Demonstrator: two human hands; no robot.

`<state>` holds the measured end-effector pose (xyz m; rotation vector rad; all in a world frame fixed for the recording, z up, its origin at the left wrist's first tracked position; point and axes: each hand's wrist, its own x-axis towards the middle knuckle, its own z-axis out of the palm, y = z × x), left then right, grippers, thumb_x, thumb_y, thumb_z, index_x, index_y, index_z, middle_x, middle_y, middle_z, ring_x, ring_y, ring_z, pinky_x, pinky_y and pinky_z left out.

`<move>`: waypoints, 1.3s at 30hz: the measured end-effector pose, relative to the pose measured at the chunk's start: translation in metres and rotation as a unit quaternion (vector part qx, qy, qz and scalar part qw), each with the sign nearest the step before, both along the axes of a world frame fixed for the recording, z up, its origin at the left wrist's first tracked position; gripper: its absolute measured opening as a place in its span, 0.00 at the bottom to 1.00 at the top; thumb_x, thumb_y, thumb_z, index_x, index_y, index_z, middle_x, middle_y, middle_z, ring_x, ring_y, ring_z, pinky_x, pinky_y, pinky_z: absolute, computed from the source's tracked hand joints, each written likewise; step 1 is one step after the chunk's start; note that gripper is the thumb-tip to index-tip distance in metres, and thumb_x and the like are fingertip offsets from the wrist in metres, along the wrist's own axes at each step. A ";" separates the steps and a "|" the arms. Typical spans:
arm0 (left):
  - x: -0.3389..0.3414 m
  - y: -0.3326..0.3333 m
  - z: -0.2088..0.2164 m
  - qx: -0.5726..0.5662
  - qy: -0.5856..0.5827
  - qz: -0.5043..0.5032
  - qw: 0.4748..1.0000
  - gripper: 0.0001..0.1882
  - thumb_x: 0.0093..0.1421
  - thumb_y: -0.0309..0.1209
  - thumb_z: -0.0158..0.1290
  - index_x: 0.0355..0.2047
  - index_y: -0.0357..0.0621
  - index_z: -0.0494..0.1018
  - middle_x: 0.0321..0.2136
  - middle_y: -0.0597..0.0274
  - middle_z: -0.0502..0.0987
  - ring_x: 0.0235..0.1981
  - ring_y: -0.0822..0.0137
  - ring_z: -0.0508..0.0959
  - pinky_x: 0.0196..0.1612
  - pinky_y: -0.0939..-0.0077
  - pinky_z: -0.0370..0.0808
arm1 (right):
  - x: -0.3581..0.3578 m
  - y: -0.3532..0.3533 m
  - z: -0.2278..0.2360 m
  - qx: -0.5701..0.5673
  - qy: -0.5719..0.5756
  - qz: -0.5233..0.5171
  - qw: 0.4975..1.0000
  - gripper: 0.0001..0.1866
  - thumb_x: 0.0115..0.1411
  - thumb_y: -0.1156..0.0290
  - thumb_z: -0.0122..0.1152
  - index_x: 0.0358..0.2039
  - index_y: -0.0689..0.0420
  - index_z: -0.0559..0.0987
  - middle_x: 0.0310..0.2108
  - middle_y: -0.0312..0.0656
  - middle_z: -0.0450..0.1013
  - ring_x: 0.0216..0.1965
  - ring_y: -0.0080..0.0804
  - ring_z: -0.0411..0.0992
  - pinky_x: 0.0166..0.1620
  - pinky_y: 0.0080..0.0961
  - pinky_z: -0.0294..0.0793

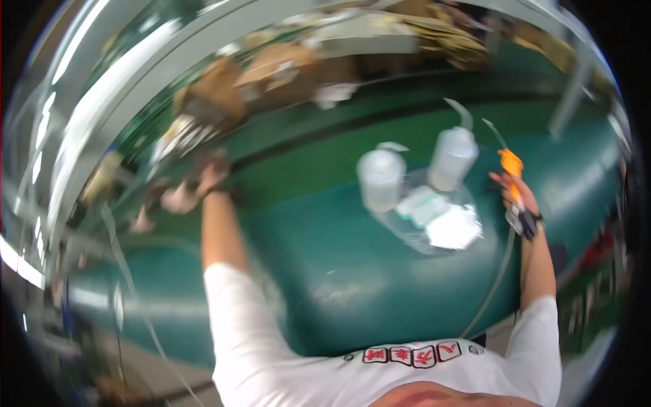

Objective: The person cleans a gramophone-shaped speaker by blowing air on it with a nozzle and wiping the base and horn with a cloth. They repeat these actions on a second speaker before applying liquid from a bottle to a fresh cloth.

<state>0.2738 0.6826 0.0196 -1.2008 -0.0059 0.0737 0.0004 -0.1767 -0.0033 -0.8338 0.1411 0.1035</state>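
My right hand (521, 193) is wrapped round an orange air blow gun (510, 163) with a thin nozzle pointing away from me. A pale hose runs from it down toward my body. My left hand (213, 173) reaches out to the far left over the green surface, smeared by motion. Pale, blurred shapes (180, 198) lie right beside it; I cannot make out what they are. Left of my right hand stand two translucent squeeze bottles, one (382, 180) nearer the middle and one (453, 159) with a bent spout. In front of them sits a white pad or cloth (454, 227).
The bottles and pad are on a clear plastic tray or sheet (420, 243) on the green worktop (366, 292). Beyond it runs a green belt (305, 163). Brown packages (281, 71) and a white box (366, 44) line the far side. A pale cord (125, 271) hangs at left.
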 end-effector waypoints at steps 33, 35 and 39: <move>-0.388 -0.257 0.070 0.823 0.212 0.221 0.478 0.26 0.67 0.41 0.51 0.59 0.37 0.65 0.54 0.54 0.73 0.54 0.61 0.74 0.57 0.65 0.73 | -0.154 0.199 0.214 -0.705 -0.388 0.283 0.522 0.17 0.59 0.58 0.65 0.34 0.58 0.72 0.26 0.43 0.75 0.24 0.41 0.74 0.26 0.31 0.70; -0.395 -0.265 0.071 0.819 0.218 0.211 0.487 0.26 0.67 0.41 0.51 0.59 0.37 0.65 0.53 0.54 0.73 0.54 0.61 0.74 0.57 0.65 0.73 | -0.157 0.211 0.213 -0.712 -0.383 0.277 0.519 0.18 0.57 0.57 0.67 0.34 0.57 0.72 0.25 0.44 0.74 0.25 0.44 0.73 0.28 0.33 0.70; -0.412 -0.255 0.066 0.816 0.223 0.208 0.491 0.26 0.67 0.43 0.51 0.58 0.39 0.66 0.53 0.55 0.73 0.54 0.61 0.74 0.56 0.64 0.73 | -0.155 0.227 0.205 -0.723 -0.390 0.267 0.504 0.20 0.54 0.56 0.70 0.34 0.56 0.72 0.24 0.45 0.72 0.25 0.49 0.72 0.30 0.37 0.69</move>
